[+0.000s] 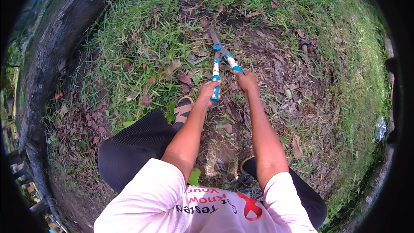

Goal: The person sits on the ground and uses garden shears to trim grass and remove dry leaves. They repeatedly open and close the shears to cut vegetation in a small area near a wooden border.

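A pair of hedge shears (217, 47) with blue-and-white handles points away from me, low over the ground. My left hand (209, 91) is wrapped around the left handle, and my right hand (247, 82) grips the right one. The handles stand slightly apart. The dark blades reach toward a patch of bare soil and dry leaves (239, 22); their tips are hard to make out among the litter. Green grass (155, 42) grows to the left of the blades and beyond them.
A thick tree trunk or log (48, 45) curves along the left side. My sandalled foot (183, 111) is behind my left forearm. Brown leaf litter (275, 58) covers the ground on the right, where a piece of shiny plastic (380, 128) lies near the edge.
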`<state>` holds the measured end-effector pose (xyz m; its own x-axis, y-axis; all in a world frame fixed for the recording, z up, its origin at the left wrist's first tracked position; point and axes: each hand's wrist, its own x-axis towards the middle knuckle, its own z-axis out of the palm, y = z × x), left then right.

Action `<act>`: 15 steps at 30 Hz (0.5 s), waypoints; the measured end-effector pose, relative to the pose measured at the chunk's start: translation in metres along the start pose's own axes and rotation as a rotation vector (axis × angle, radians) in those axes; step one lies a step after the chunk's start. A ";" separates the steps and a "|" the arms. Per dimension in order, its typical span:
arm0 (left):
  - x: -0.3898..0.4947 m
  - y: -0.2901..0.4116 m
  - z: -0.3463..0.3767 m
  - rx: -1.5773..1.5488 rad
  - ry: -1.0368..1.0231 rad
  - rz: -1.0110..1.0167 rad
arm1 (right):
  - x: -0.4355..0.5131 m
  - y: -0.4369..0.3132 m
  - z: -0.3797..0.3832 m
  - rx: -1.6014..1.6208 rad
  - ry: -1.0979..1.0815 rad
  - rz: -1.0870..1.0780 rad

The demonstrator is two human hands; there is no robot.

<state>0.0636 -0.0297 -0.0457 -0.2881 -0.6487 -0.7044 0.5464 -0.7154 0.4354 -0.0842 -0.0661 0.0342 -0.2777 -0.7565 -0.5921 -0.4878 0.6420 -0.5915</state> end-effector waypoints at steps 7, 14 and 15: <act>-0.036 0.029 -0.039 -0.049 0.131 0.304 | -0.016 -0.040 0.039 0.134 -0.129 -0.290; -0.027 0.054 0.014 0.235 -0.042 0.109 | -0.033 -0.022 -0.015 0.462 -0.077 -0.039; -0.018 0.055 0.022 0.248 -0.061 0.101 | -0.029 -0.019 -0.022 0.478 -0.046 -0.038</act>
<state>0.0819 -0.0629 0.0030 -0.2926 -0.7294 -0.6184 0.3680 -0.6828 0.6312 -0.0847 -0.0594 0.0745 -0.2247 -0.7812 -0.5824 -0.0591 0.6075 -0.7921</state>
